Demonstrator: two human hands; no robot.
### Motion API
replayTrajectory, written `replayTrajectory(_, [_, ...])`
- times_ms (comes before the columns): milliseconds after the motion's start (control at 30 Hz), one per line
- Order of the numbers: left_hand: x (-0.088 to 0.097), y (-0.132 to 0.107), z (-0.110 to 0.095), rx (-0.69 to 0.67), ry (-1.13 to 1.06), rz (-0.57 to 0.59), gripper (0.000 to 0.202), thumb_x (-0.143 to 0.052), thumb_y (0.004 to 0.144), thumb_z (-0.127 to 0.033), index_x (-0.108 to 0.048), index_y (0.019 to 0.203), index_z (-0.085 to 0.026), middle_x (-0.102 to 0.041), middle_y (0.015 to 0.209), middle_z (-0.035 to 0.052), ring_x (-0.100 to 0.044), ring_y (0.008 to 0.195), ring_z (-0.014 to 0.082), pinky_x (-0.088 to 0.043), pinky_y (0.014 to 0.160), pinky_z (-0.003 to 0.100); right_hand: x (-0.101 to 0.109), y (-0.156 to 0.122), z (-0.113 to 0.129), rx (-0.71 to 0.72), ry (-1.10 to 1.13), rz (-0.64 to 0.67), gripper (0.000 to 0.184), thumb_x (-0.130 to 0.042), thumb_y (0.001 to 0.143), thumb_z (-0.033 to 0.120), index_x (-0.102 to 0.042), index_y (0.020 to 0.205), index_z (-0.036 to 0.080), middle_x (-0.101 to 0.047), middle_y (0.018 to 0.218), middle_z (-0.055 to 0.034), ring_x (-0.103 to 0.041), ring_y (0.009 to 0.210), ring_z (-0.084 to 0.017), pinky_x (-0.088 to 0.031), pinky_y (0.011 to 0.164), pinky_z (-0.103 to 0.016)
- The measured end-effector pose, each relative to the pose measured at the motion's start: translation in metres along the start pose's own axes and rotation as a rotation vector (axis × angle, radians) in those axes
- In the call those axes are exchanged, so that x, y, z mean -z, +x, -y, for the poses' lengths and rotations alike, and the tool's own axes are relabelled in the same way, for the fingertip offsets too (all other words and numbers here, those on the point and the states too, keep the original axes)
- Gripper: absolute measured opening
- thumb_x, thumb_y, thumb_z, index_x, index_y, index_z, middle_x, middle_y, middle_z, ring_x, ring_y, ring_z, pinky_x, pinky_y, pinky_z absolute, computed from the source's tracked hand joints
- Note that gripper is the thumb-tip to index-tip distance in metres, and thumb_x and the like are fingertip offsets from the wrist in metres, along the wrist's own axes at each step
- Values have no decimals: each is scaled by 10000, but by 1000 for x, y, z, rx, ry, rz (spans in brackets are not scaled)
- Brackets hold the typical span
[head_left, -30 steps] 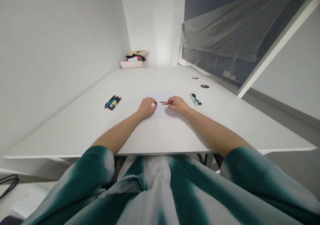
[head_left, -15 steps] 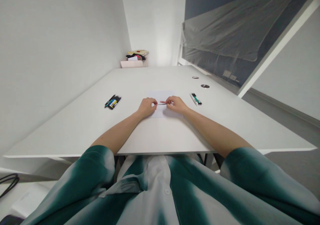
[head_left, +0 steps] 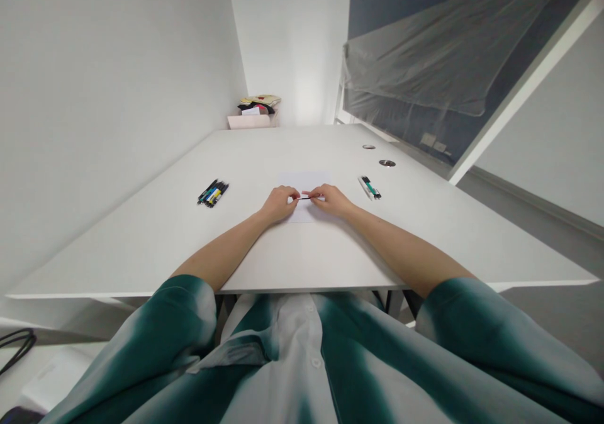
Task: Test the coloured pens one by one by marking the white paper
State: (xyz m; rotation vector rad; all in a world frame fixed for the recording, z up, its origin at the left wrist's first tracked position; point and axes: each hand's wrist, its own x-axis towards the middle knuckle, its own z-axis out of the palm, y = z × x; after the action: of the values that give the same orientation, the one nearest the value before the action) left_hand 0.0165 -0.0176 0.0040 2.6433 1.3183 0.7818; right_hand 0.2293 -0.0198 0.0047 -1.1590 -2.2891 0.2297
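Observation:
A thin dark stick (head_left: 304,198), which looks like a pen or a pen refill, spans the gap between my two hands. My left hand (head_left: 280,204) pinches its left end between thumb and fingers. The right end is in the fingers of my right hand (head_left: 331,200), with the index finger stretched along above it. Both hands are low over a white sheet of paper (head_left: 302,215) on the table. The exact kind of the stick is too small to make out.
On the white table (head_left: 306,260), a pile of pens (head_left: 213,193) lies to the left. A few white and green pens (head_left: 369,187) lie to the right. Two round grommets (head_left: 387,163) are farther back, and a pink box with folded items (head_left: 249,121) stands beyond the far edge.
My hands have come slightly closer together. The fingers of my right hand have shifted a little left along the thin dark stick, and it sits slightly lower.

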Motion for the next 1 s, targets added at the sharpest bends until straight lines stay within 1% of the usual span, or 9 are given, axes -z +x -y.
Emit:
replayTrajectory(200, [-1, 2, 1, -34, 9, 20, 242, -542, 854, -267, -746, 974, -213, -729, 937, 58, -629, 933, 219, -452, 939, 400, -1, 0, 1, 6, -17, 7, 240, -554, 841, 166, -763, 959, 172, -759, 961, -90, -654, 921, -216, -468, 834, -313])
replayTrajectory(300, [0, 2, 0, -28, 22, 18, 258, -529, 866, -272, -758, 974, -222, -732, 937, 60, -629, 939, 225, -449, 938, 407, -2, 0, 0, 19, -6, -16, 252, -560, 843, 201, -756, 1000, 175, -755, 962, -89, -647, 920, -220, -466, 841, -324])
replayTrajectory(400, [4, 2, 2, -2, 38, 0, 266, -524, 872, -272, -764, 974, -219, -734, 960, 69, -626, 960, 235, -447, 943, 414, -2, 1, -7, -4, -12, -118, 281, -533, 864, 236, -739, 1038, 158, -740, 1000, -105, -633, 944, -228, -460, 866, -340])
replayTrajectory(467, [6, 2, 6, 32, 39, -27, 275, -518, 878, -277, -764, 981, -213, -735, 975, 73, -624, 972, 239, -448, 947, 413, -2, 2, -15, -68, -35, -198, 304, -491, 867, 201, -731, 1044, 141, -729, 1022, -114, -621, 964, -233, -455, 887, -348])
replayTrajectory(533, [9, 1, 11, 74, 34, -56, 282, -510, 885, -284, -761, 992, -212, -735, 990, 70, -623, 978, 237, -454, 946, 405, -1, 2, -24, -138, -74, -233, 329, -467, 843, 148, -729, 1042, 138, -724, 1018, -111, -612, 969, -237, -448, 911, -360])
replayTrajectory(633, [12, 1, 21, 132, 37, -76, 279, -513, 885, -286, -760, 987, -206, -735, 1008, 67, -626, 971, 233, -461, 939, 392, 2, 1, -33, -196, -165, -198, 326, -482, 835, 146, -744, 1028, 150, -713, 1031, -113, -594, 980, -251, -433, 932, -380])
replayTrajectory(767, [16, 1, 30, 151, 79, -44, 279, -508, 889, -280, -763, 976, -209, -735, 1018, 68, -625, 974, 236, -450, 943, 395, 2, -1, -30, -224, -289, -70, 313, -522, 885, 246, -761, 1070, 165, -682, 1125, -140, -569, 1028, -278, -416, 931, -393])
replayTrajectory(867, [18, 0, 31, 131, 127, -16, 280, -509, 890, -270, -767, 980, -212, -735, 1019, 74, -623, 981, 244, -430, 955, 415, 0, 0, -23, -207, -334, 9, 320, -510, 916, 282, -762, 1094, 199, -675, 1126, -135, -565, 1030, -285, -410, 906, -393])
replayTrajectory(1000, [19, -1, 29, 105, 173, -18, 281, -515, 884, -260, -771, 985, -205, -736, 1013, 90, -619, 982, 258, -411, 954, 445, -3, 1, -21, -208, -375, 57, 331, -476, 938, 271, -754, 1107, 212, -684, 1064, -130, -570, 1007, -278, -407, 869, -372])
